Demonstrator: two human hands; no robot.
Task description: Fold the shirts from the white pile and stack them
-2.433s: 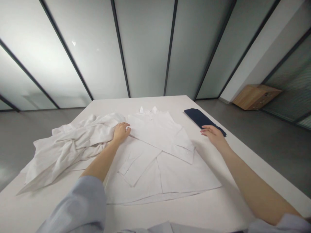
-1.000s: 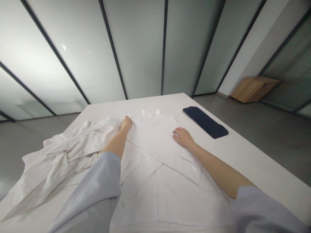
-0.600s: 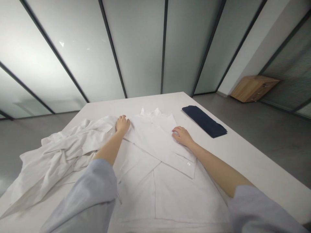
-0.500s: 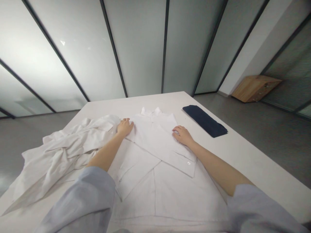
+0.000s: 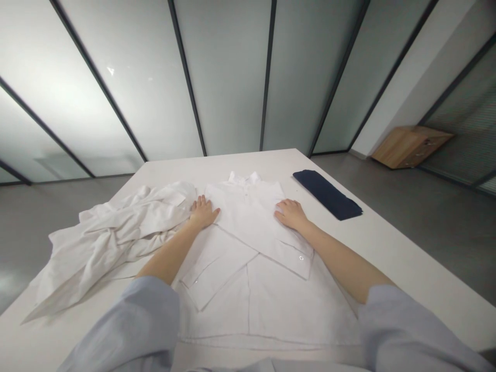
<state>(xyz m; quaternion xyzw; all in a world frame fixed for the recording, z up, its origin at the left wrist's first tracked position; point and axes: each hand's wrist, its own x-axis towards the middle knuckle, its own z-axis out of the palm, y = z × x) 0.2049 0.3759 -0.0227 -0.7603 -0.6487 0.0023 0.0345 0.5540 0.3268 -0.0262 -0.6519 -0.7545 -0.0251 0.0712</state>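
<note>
A white button-up shirt (image 5: 248,206) lies flat on the table, its collar at the far end and its hem toward me. Both sleeves are crossed over the front, and a cuff button shows on the right one. My left hand (image 5: 204,212) rests palm down with fingers spread on the shirt's left side, near the shoulder. On the right side, my right hand (image 5: 291,214) presses flat on the upper sleeve edge, fingers stretched out. Neither hand grips the fabric.
A crumpled heap of white cloth (image 5: 116,232) lies to the left on the white table (image 5: 403,279). Folded dark navy cloth (image 5: 327,194) sits at the right. Beyond are frosted glass panels (image 5: 228,77) and a wooden cabinet (image 5: 411,146) on the floor.
My left hand has slid slightly nearer along the shirt's edge and flattened, fingers more spread. The right hand stays in about the same place. The view has shifted a little.
</note>
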